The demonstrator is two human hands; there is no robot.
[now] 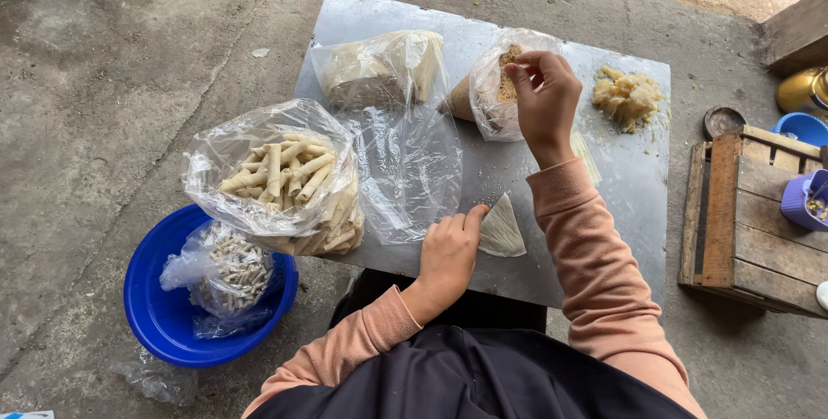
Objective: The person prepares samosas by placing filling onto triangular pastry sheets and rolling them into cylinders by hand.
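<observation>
Lap: dark cloth at 6 o'clock, with both peach sleeves rising from it toward the board
Left hand [446,257]: just above the lap at 6 o'clock, fingers curled loosely, thumb tip pressing the near corner of a pale triangular wrapper [502,229], not closed around it
Triangular wrapper: lies flat on the metal sheet [634,182], just to the 3 o'clock side of the left thumb, its point toward 12 o'clock
Blue basin [159,315]: on the concrete floor at 8 o'clock, holding a crumpled clear bag of small pale rolls [233,272]
Bag of rolled sticks [280,179]: open clear bag at 9 o'clock on the sheet's left edge, heaped with cream-coloured rolled pastry sticks, touching the basin's rim
Loose plastic film [405,169]: spread flat at centre, between the stick bag and the wrapper
Wooden crate [737,221]: at 3 o'clock, off the sheet, a purple tub [802,199] on its far side
Right hand [545,100]: at 1 o'clock, fingers pinched together over the mouth of a small clear bag of brownish crumbs [502,87]; whether it grips any filling I cannot tell
Wrapper stack bag [384,67]: at 12 o'clock, clear bag of pale folded sheets, just left of the crumb bag
Yellow mash [628,96]: a loose heap at 2 o'clock on the sheet, well apart from the right hand
</observation>
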